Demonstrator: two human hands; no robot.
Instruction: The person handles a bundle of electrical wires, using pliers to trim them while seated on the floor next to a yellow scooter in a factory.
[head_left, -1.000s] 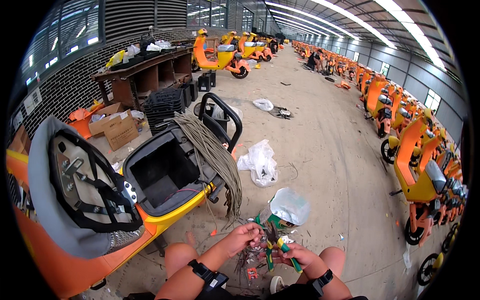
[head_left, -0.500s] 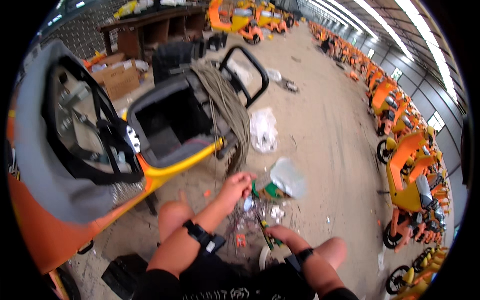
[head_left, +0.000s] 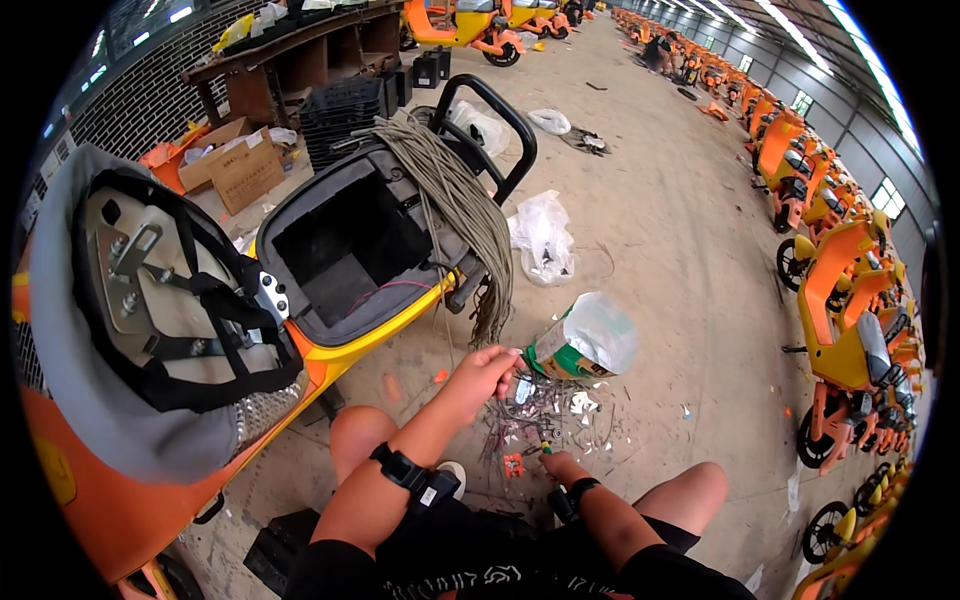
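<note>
My left hand [head_left: 484, 374] is closed in a pinch beside the near left edge of a green and white plastic bucket [head_left: 572, 352]. What its fingertips hold, if anything, is too small to make out. Lower down, my right hand [head_left: 565, 468] is closed on pliers [head_left: 546, 447] with green and yellow handles, mostly covered by the hand. Below the bucket, dark wire offcuts [head_left: 520, 415] and white scraps litter the floor. An orange scrap [head_left: 514, 465] lies near the pliers.
At left stands an orange and yellow scooter [head_left: 345, 345], its grey seat [head_left: 150, 420] tipped up and its storage bin [head_left: 350, 235] open. A bundle of grey cables [head_left: 455, 190] drapes over its rear. Beyond are a plastic bag [head_left: 543, 235], a cardboard box [head_left: 245, 170] and rows of scooters [head_left: 845, 320].
The view has shifted and become sharper. My right hand now covers more of the pliers, whose handles showed more before. My left hand stays pinched by the bucket.
</note>
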